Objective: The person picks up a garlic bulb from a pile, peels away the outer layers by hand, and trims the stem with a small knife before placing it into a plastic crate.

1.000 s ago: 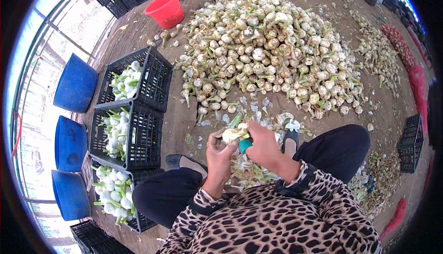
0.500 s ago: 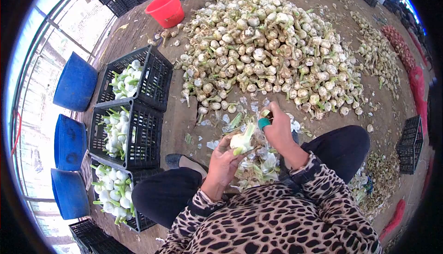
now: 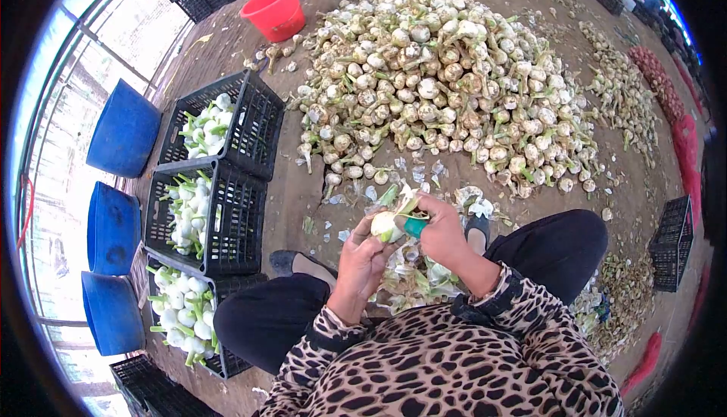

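Observation:
My left hand (image 3: 362, 259) holds a partly peeled white garlic bulb (image 3: 387, 226) by its underside. My right hand (image 3: 443, 234) is closed on the bulb's stem and loose outer leaves, just right of the bulb. A green wrap (image 3: 415, 226) shows on a finger of my right hand. Whether that hand also holds a tool is hidden. Beneath both hands, peeled skins and leaves (image 3: 413, 284) lie on the ground between my feet. Beyond them rises a large heap of unpeeled garlic bulbs (image 3: 454, 76).
Black crates (image 3: 246, 220) with peeled garlic (image 3: 189, 216) stand at my left. Beside them are blue tubs (image 3: 113, 228). A red bucket (image 3: 274, 12) stands at the upper left. Another black crate (image 3: 672, 243) and red netting (image 3: 687, 159) are at far right.
My right hand has moved left and down to the bulb and now grips its stem and leaves. My left hand still holds the bulb, slightly further left.

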Tool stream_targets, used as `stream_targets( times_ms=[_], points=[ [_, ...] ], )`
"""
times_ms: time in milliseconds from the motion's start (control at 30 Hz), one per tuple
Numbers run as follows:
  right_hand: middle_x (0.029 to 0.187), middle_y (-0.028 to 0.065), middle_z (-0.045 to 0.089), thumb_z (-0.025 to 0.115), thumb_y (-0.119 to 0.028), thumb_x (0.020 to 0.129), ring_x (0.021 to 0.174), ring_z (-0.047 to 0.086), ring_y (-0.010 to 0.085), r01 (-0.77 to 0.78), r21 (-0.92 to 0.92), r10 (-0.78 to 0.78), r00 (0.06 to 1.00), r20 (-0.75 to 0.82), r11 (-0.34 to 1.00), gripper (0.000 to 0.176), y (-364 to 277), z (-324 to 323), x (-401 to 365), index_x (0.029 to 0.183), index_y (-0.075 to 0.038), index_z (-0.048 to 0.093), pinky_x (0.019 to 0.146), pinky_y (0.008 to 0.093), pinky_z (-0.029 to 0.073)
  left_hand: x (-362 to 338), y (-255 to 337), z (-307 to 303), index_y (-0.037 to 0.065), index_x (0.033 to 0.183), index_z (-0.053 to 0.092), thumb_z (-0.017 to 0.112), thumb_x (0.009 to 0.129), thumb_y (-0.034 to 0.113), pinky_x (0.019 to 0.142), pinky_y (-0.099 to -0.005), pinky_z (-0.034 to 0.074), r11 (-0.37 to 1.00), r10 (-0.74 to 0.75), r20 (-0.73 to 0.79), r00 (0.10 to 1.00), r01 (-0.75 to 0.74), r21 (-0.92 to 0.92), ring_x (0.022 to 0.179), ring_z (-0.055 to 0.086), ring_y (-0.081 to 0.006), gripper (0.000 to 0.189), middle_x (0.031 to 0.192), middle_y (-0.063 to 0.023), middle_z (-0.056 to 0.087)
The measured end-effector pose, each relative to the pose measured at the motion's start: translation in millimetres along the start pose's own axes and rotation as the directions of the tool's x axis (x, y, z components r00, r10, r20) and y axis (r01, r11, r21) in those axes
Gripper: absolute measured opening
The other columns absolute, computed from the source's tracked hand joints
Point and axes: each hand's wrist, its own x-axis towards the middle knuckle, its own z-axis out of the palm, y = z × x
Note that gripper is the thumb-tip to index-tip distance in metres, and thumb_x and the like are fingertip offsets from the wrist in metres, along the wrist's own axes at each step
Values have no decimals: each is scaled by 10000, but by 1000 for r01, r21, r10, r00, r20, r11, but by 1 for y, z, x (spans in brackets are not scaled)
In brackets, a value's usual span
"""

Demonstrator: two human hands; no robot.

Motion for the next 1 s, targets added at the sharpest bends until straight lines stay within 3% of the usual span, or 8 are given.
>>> stream_targets(
  times_ms=[167, 300, 400, 467, 533, 667, 833, 1000],
  points=[
    [878, 34, 600, 613, -78, 839, 719, 552, 116, -349, 540, 386, 921, 48, 766, 128, 2, 0, 1, 948, -12, 623, 652, 251, 450, 4, -2, -3, 4, 1223, 475, 615, 759, 37, 888, -379, 493, 999, 19, 37, 999, -21, 44, 1035, 573, -233, 486, 1138, -110, 566],
    [864, 48, 612, 558, -56, 867, 715, 585, 127, -348, 824, 522, 850, 76, 446, 171, -6, -8, 14, 1032, -13, 571, 575, 240, 476, -5, 2, -1, 8, 1221, 476, 654, 736, 86, 871, -385, 506, 998, -50, 78, 996, 48, 37, 1024, 586, -250, 524, 1123, -111, 570],
    [890, 58, 618, 525, -37, 879, 738, 603, 135, -197, 845, 531, 839, -116, 496, 212, 21, -35, 39, 1089, -6, 518, 548, 231, 494, -10, 3, 0, 42, 1179, 476, 654, 737, 113, 831, -384, 524, 997, -54, 106, 993, 48, 53, 973, 605, -251, 482, 1075, -98, 575],
    [953, 107, 628, 540, -16, 828, 776, 622, 236, -293, 184, 326, 927, -187, 938, 351, 24, -44, 40, 1173, -56, 489, 610, 324, 515, -11, 6, -5, 54, 1145, 475, 626, 757, 105, 816, -373, 526, 997, -46, 97, 994, 41, 59, 967, 602, -239, 420, 1057, -89, 576],
    [980, 134, 628, 547, 13, 778, 818, 619, 297, -41, -654, 110, 992, 65, 755, 453, 9, -40, 22, 1211, -95, 476, 671, 377, 518, -8, 6, -7, 64, 1117, 467, 551, 810, 96, 809, -346, 505, 999, 17, -13, 1000, -16, 47, 975, 576, -211, 320, 1061, -82, 567],
    [984, 147, 620, 544, 37, 703, 910, 578, 336, 378, -482, -188, 899, 396, 791, 411, 6, -34, 8, 1097, -74, 569, 799, 395, 463, -1, 5, -15, 54, 1150, 449, 476, 869, 98, 843, -334, 456, 995, 87, -11, 996, -88, -43, 955, 552, -193, 286, 1082, -81, 542],
    [895, 108, 617, 649, -230, 740, 875, 548, 316, 331, -505, -141, 915, 377, 797, 300, -17, -15, 7, 972, -47, 596, 816, 404, 378, -3, 5, -10, 68, 1189, 438, 501, 905, 229, 823, -329, 472, 994, 96, -61, 994, -98, -40, 951, 556, -177, 333, 1077, -57, 546],
    [899, 62, 602, 632, -202, 735, 860, 549, 261, 418, -520, -345, 909, 236, 745, 251, -11, 2, 2, 949, -71, 619, 841, 387, 365, -7, 6, -7, 51, 1208, 429, 472, 923, 184, 834, -334, 474, 993, 112, -64, 992, -109, 41, 983, 556, -177, 318, 1093, -61, 548]
  ],
)
